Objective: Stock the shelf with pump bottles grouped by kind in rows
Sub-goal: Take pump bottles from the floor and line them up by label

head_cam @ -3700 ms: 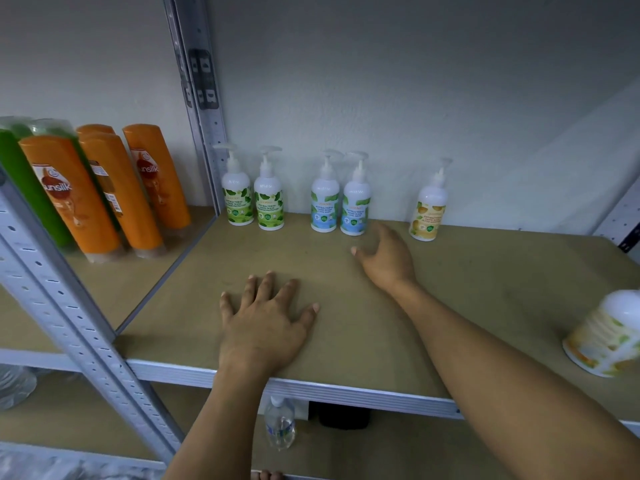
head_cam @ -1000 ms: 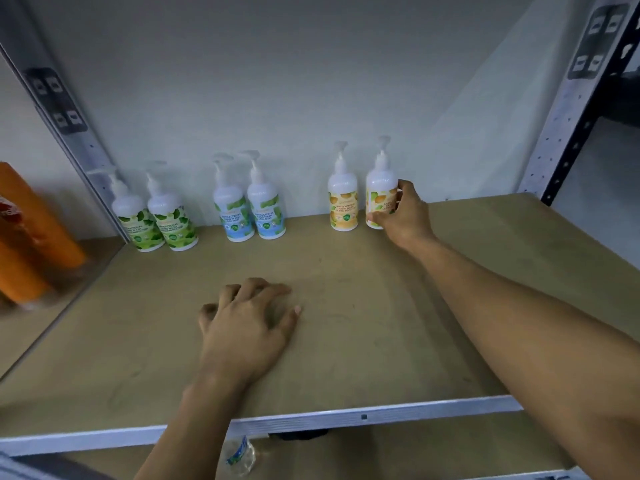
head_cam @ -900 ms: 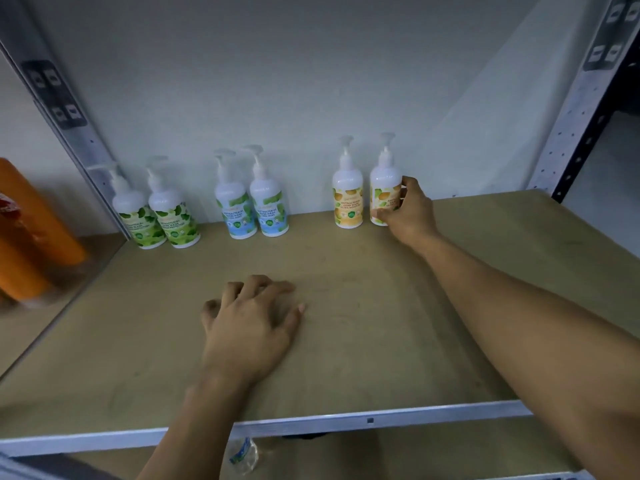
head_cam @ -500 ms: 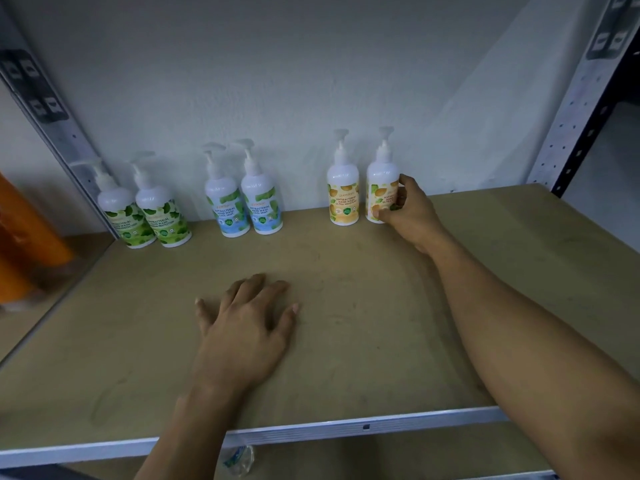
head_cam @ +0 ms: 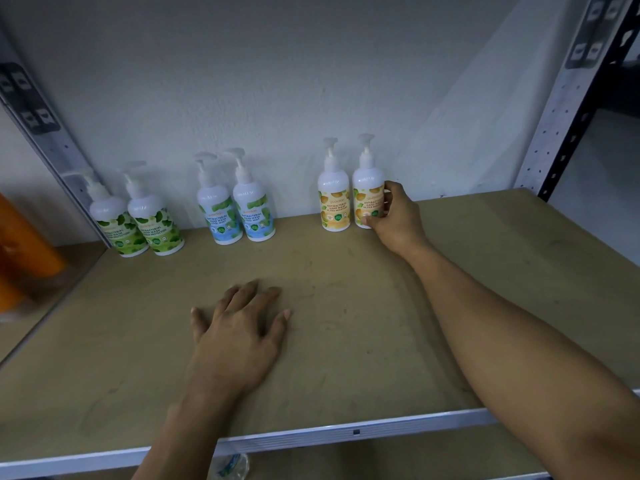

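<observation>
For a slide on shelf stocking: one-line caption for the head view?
Right hand grips the rightmost orange-label bottle beside its twin; left hand rests flat on the shelf.

Plain grey wall (head_cam: pixel 311 64) — perforated metal upright (head_cam: pixel 561 126) at right.

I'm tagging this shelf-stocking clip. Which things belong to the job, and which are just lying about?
In the job:
green-label white pump bottles
blue-label white pump bottles
orange-label white pump bottles
right hand gripping the rightmost
brown board shelf

Lying about:
blurred orange bottles at left
clear plastic bottle below the shelf
idle left hand, flat on the shelf
</observation>
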Demonstrator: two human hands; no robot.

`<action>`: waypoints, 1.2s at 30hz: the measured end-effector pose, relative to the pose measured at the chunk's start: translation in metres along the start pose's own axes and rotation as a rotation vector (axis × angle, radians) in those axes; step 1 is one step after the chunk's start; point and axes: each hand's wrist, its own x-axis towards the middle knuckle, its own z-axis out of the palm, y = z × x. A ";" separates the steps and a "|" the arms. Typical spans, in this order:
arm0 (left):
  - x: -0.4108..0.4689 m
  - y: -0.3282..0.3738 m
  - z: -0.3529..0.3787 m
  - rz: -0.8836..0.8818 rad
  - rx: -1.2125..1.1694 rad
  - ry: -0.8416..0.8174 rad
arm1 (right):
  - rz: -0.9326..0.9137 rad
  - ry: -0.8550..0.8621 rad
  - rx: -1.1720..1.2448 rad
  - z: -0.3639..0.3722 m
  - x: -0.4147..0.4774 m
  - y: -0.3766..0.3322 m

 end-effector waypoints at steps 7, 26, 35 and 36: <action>0.001 0.000 0.001 -0.003 0.009 0.001 | -0.025 0.070 -0.069 0.008 0.003 0.001; 0.002 -0.001 0.002 -0.001 0.032 0.008 | -0.049 0.106 -0.104 0.011 0.008 0.008; 0.001 0.001 0.001 -0.005 0.019 0.008 | -0.052 0.090 -0.098 0.011 0.009 0.009; 0.001 0.001 0.001 -0.008 0.020 0.009 | -0.051 0.087 -0.099 0.011 0.009 0.009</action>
